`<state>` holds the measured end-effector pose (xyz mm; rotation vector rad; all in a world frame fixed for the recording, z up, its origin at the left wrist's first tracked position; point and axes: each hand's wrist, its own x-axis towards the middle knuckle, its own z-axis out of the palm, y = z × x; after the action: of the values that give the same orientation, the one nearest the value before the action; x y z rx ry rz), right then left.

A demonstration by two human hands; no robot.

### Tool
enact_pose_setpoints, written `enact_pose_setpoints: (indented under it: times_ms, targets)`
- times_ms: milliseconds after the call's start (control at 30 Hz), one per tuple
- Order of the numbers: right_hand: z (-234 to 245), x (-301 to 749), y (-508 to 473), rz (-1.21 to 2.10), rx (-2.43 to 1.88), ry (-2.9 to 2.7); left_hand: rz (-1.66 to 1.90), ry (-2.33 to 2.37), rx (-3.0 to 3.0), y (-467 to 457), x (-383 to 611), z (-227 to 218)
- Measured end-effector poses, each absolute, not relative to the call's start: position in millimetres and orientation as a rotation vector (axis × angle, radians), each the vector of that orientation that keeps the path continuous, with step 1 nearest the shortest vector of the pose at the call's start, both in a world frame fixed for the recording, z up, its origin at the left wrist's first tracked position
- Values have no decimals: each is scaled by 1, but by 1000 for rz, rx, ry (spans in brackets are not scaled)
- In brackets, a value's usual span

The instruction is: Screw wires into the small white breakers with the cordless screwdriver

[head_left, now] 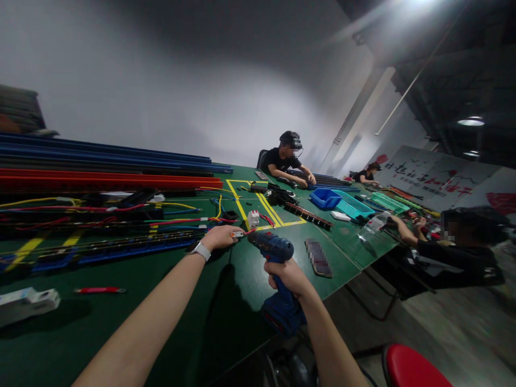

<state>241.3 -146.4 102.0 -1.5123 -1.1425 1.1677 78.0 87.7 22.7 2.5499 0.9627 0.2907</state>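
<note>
My right hand [291,278] is closed round the grip of a blue cordless drill [274,252], held above the green table [169,301] with its nose pointing left. My left hand [221,236], a watch at its wrist, is closed on a small white-and-red piece [238,234] right at the drill's tip. Just beyond the hands, a white breaker block [253,217] with red wires stands on the table.
Long blue and red rails [105,166] and loose coloured wires lie at the left. A red-handled tool [99,290] and a white part [28,303] lie near me. Blue and teal bins [334,201] stand farther off. Other people sit across and at the right. A red stool [415,368] is below.
</note>
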Motion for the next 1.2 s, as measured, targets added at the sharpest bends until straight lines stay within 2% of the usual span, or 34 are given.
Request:
enact_pose_setpoints:
  times_ms: [1200]
  targets:
    - [105,240,-148,1155,-1528,-1176,294,957,2521,86,77,25]
